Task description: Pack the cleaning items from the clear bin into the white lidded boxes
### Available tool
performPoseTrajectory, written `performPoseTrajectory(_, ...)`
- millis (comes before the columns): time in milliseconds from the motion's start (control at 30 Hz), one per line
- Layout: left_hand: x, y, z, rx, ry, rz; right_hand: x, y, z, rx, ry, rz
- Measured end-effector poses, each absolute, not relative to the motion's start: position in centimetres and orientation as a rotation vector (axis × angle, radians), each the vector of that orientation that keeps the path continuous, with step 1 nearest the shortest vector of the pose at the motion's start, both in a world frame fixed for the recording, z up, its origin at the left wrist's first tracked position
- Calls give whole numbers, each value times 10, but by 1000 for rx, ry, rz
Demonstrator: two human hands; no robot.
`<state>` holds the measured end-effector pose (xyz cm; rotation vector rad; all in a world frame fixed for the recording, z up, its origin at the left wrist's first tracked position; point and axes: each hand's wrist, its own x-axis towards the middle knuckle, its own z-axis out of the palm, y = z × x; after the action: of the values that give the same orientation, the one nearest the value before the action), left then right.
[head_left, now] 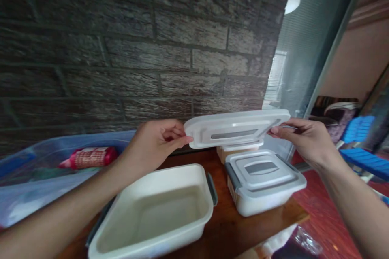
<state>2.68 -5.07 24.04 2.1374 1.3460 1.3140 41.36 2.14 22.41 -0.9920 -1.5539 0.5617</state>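
Both of my hands hold a white plastic lid [200,134] with a grey panel, raised above the table and tilted. My left hand [161,137] pinches its left end between thumb and fingers. At the opposite end, my right hand [304,135] grips the edge the same way. Below and to the left sits an uncovered white container [161,206] with grey side clips; nothing shows inside it. A smaller white container [264,182], its lid on and grey clips at its sides, stands to the right.
Behind the lidded container is another box [224,156], partly hidden. A clear blue-tinted bin [69,139] at left holds a red bottle [92,158]. All rest near a dark brick wall [136,48]. The wooden table [221,234] ends at right; a blue chair [364,162] stands beyond.
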Motion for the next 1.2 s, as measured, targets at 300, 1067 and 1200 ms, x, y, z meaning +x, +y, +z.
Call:
performPoseTrajectory(300, 102, 3, 203, 2969, 870, 1011, 542, 52, 173, -1118, -1702, 580)
performPoseTrajectory(1067, 133, 12, 157, 2893, 807, 430, 563, 71, 113, -1196, -1939, 916)
performPoseTrajectory(1200, 136, 12, 155, 2918, 771, 439, 576, 72, 111, -1235, -1959, 931)
